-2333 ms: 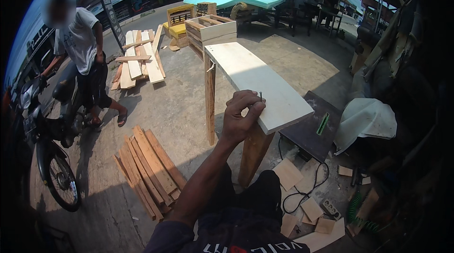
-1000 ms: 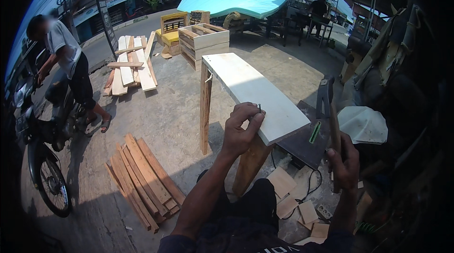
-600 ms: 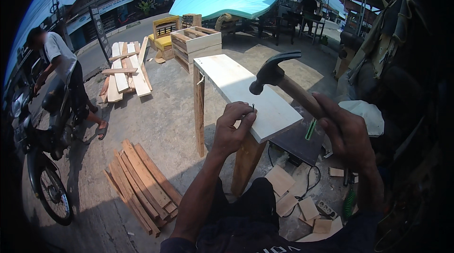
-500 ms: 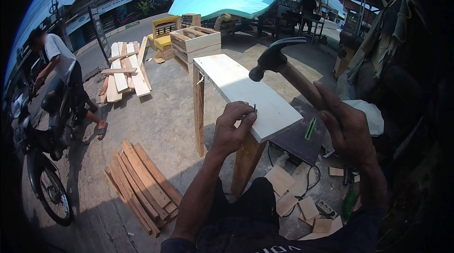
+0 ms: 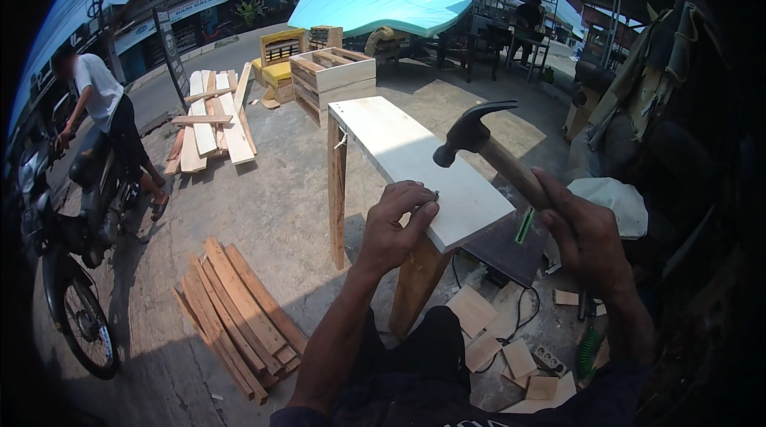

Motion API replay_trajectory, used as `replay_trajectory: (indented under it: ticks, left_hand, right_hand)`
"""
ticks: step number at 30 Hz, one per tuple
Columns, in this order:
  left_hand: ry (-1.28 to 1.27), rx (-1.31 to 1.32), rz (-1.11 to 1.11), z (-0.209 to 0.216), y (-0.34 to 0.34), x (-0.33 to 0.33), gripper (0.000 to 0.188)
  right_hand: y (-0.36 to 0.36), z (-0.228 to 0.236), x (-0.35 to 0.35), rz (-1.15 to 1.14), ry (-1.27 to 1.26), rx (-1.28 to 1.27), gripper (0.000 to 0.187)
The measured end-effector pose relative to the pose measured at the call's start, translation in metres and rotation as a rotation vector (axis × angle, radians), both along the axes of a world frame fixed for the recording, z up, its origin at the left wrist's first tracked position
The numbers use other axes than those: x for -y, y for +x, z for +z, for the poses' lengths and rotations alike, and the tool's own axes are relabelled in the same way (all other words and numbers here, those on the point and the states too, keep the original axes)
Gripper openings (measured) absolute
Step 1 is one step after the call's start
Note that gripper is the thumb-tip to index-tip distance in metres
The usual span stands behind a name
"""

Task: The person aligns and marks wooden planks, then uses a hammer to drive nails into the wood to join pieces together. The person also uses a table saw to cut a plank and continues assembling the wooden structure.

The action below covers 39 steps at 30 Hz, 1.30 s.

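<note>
While the left hand [image 5: 396, 223] rests on the near end of the pale rectangular wooden board [image 5: 415, 164], its thumb and forefinger are pinched shut around a small thin nail [image 5: 436, 196] that seems to stand upright close to the board's near edge. The right hand [image 5: 581, 231] is closed in a full grip on the wooden handle of a dark claw hammer [image 5: 479, 144], held raised and apart from the wood. The hammer's head hangs above and a little to the right of the nail, striking face turned down toward it, so the nail lies below and left of the tool, the left hand already on it. The board's long axis runs away from the person, carried on brown wooden legs [image 5: 337, 191]. Loose brown planks [image 5: 239, 319] lie stacked on the concrete ground [image 5: 279, 211] to the left.
</note>
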<state>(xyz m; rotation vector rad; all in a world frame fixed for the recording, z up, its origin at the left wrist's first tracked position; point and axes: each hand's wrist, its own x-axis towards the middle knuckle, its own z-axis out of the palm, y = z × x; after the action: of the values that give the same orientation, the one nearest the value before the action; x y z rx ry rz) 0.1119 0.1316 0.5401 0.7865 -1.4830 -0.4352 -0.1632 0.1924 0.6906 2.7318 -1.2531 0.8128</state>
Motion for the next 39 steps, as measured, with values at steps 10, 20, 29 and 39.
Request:
replay_trajectory:
  ticks: [10, 20, 29, 39]
  left_hand:
    - [0.109, -0.109, -0.03, -0.011, 0.003, 0.0, 0.023]
    - [0.266, -0.705, 0.421, 0.015, -0.015, 0.024, 0.069]
    - [0.636, -0.835, -0.555, -0.006, 0.003, 0.059, 0.062]
    - [0.483, -0.918, -0.323, -0.007, -0.003, 0.049, 0.053]
  right_hand:
    - [-0.011, -0.027, -0.024, -0.042, 0.096, -0.032, 0.052]
    - [-0.012, -0.028, -0.026, 0.01, 0.192, -0.099, 0.055]
    - [-0.015, -0.035, -0.012, 0.122, 0.115, -0.064, 0.058]
    - [-0.017, -0.037, -0.011, 0.057, 0.14, -0.023, 0.054]
